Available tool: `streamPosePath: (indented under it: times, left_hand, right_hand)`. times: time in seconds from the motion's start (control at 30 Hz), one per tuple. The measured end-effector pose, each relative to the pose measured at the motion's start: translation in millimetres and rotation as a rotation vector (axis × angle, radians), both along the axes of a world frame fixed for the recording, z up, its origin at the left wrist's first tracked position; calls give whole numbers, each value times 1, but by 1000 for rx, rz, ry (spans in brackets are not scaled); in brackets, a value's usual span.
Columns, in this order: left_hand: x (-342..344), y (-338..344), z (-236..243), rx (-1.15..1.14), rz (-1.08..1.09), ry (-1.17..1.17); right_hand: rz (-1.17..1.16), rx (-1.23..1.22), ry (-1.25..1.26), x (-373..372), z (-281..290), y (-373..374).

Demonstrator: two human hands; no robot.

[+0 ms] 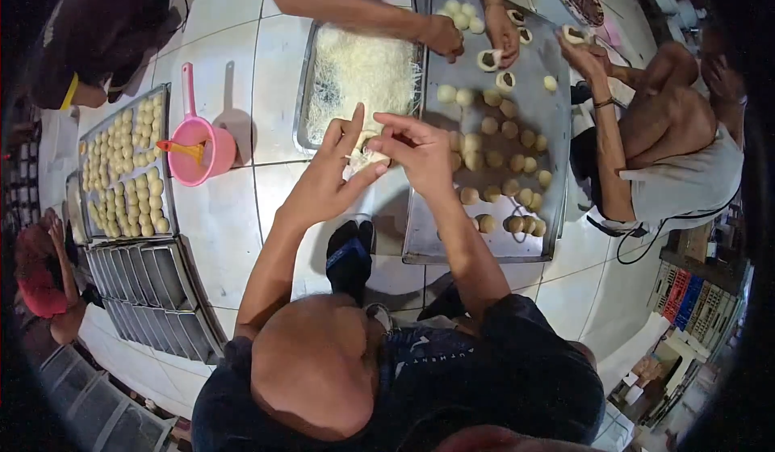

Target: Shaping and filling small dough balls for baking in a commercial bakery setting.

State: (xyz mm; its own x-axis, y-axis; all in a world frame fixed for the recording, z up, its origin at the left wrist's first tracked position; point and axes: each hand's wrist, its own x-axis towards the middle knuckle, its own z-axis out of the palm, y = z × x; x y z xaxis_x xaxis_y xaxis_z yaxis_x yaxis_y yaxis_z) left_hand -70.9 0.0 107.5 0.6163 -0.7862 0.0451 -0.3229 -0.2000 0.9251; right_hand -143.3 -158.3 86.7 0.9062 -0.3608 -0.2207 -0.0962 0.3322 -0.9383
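The person's left hand [333, 171], fingers bent, grasps a small pale dough piece with white shreds [365, 160] on its thumb side. The right hand [417, 155] pinches the piece from the opposite side, so it sits between both hands, partly hidden by fingers. Just beyond is a rectangular metal tray [303, 89] heaped with fine white shreds [355, 69]. Farther off, a co-worker's hand [504, 39] touches a pale dough round with dark filling [488, 60].

The big tray [529, 105] was shiny metal. Left of it, the white shreds [355, 64] looked rough, the pink dipper [227, 152] was smooth plastic and the floor tiles [210, 238] shone.
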Motion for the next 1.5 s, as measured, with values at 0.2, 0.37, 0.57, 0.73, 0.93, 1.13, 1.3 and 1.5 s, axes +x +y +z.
streamPosePath:
  times: [0.2,0.37,0.57,0.73,0.93,1.13,1.3,1.5]
  left_hand:
    - [12,7,-21,-28,67,-59]
    - [10,10,-23,-166,150,233]
    - [-15,-11,-14,-500,512,467]
    - [-17,-7,-7,-407,488,551]
    - [-14,-4,-6,-418,423,429]
    - [-17,-5,7,-324,488,459]
    - [-11,1,2,-203,584,539]
    - [-10,-2,-36,-155,599,402]
  right_hand:
    - [219,-259,-189,-1,-1,-4]
    - [195,-142,-159,-3,9,9]
    - [-128,-87,-119,0,10,23]
    - [-77,-154,-77,-6,17,11]
    - [-13,-80,-101,-5,17,-4]
    - [35,-143,-54,-5,18,-7]
    - [-17,-103,-28,-5,2,-7]
    - [-165,-189,93,-3,-6,3]
